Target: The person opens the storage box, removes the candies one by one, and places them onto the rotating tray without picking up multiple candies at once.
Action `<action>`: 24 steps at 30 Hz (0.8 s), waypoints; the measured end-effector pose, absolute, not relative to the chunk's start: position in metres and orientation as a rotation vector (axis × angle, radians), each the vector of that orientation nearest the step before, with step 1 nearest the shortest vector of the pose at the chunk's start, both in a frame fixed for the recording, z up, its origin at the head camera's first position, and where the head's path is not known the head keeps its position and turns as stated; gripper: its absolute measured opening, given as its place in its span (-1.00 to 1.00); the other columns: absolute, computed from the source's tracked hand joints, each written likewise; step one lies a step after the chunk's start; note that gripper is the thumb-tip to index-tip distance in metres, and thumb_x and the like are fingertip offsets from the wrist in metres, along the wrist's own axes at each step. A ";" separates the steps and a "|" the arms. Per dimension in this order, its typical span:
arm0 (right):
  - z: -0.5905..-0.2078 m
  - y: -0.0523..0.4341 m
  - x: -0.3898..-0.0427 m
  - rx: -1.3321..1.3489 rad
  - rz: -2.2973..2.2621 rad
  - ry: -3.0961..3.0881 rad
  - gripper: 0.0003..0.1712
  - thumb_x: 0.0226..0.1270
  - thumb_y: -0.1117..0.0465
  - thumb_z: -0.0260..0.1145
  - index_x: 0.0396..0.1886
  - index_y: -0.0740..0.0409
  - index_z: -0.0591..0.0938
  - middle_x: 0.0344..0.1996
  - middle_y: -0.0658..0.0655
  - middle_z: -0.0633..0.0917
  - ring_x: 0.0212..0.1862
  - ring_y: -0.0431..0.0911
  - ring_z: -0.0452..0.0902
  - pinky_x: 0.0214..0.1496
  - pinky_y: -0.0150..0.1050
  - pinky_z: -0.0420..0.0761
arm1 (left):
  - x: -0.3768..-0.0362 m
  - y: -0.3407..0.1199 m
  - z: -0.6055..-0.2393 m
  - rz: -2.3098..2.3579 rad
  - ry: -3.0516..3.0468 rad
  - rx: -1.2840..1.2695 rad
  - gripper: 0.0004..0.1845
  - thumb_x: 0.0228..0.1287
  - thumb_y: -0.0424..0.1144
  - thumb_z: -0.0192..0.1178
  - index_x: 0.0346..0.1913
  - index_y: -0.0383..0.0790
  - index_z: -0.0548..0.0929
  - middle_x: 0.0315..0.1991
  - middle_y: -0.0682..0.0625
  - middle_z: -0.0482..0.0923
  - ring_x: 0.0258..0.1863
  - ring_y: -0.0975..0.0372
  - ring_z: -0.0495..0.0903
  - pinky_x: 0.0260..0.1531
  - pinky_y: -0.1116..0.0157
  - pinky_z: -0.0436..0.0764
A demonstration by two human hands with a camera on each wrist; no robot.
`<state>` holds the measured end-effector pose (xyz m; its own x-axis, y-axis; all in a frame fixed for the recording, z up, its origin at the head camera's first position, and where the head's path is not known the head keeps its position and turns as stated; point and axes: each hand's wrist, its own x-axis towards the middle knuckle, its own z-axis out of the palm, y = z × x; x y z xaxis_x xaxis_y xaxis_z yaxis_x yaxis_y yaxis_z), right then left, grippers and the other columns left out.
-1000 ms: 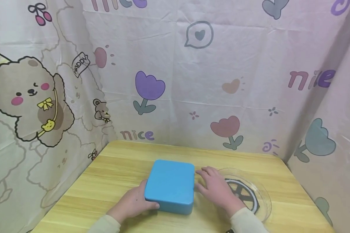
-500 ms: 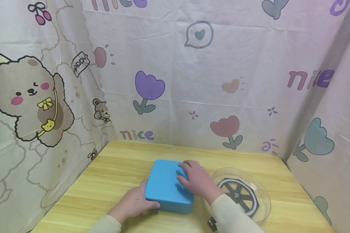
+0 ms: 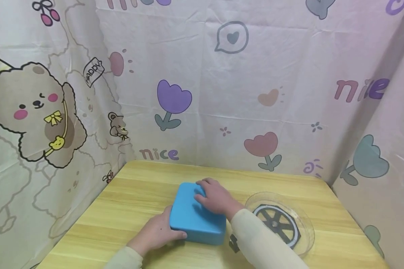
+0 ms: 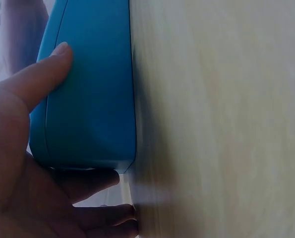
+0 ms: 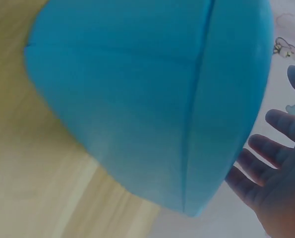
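Observation:
A blue lidded box (image 3: 185, 209) with rounded corners sits on the wooden table. My left hand (image 3: 158, 229) holds its near left corner. In the left wrist view the thumb lies on the front wall of the box (image 4: 95, 89), while the fingers reach round its left side. Over the right part of the lid is my right hand (image 3: 215, 198), fingers spread and lightly bent, holding nothing. From the right wrist camera, the right hand (image 5: 278, 158) appears above the lid of the box (image 5: 122, 99); whether it touches the lid I cannot tell.
Right of the box lies a clear round dish (image 3: 309, 231) with a dark spoked wheel-shaped piece (image 3: 274, 223) in it. A small dark object (image 3: 233, 243) lies partly behind the right sleeve. Printed curtains (image 3: 222, 74) enclose the wooden table (image 3: 138, 183) at the back and sides.
My right hand has moved left from beside the box to over its lid, uncovering more of the dish. My left hand keeps its hold, and the box stays in place.

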<state>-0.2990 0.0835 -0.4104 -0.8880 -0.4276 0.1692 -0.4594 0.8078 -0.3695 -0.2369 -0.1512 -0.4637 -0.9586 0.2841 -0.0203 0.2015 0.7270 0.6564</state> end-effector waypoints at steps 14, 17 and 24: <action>-0.403 0.038 -0.308 0.681 0.338 -3.061 -0.26 0.46 -0.22 0.18 0.52 -0.03 0.38 0.39 0.14 0.45 0.37 0.14 0.36 0.31 0.12 0.43 | -0.236 -0.151 -0.465 1.055 2.813 0.407 0.21 -0.07 0.30 0.51 0.49 -0.36 0.20 0.22 -0.24 0.54 0.11 -0.10 0.58 0.09 -0.24 0.48; -0.404 0.035 -0.311 0.665 0.262 -3.094 -0.27 0.45 -0.23 0.16 0.51 -0.02 0.40 0.38 0.11 0.49 0.38 0.11 0.35 0.33 0.09 0.42 | -0.236 -0.151 -0.465 1.069 2.803 0.390 0.21 -0.08 0.30 0.52 0.49 -0.36 0.20 0.22 -0.25 0.54 0.12 -0.11 0.57 0.10 -0.25 0.47; -0.393 0.033 -0.318 0.643 0.218 -3.140 -0.34 0.43 -0.17 0.19 0.40 0.06 0.52 0.23 0.11 0.61 0.26 0.05 0.49 0.29 0.00 0.48 | -0.236 -0.149 -0.465 1.103 2.791 0.390 0.22 -0.10 0.29 0.53 0.48 -0.37 0.20 0.22 -0.24 0.54 0.13 -0.12 0.57 0.09 -0.26 0.47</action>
<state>-0.3179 0.0334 -0.3932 -0.9175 -0.3956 -0.0419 -0.3860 0.9108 -0.1465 -0.2356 -0.1487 -0.4651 -0.9602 0.2790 -0.0126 0.1950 0.7020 0.6849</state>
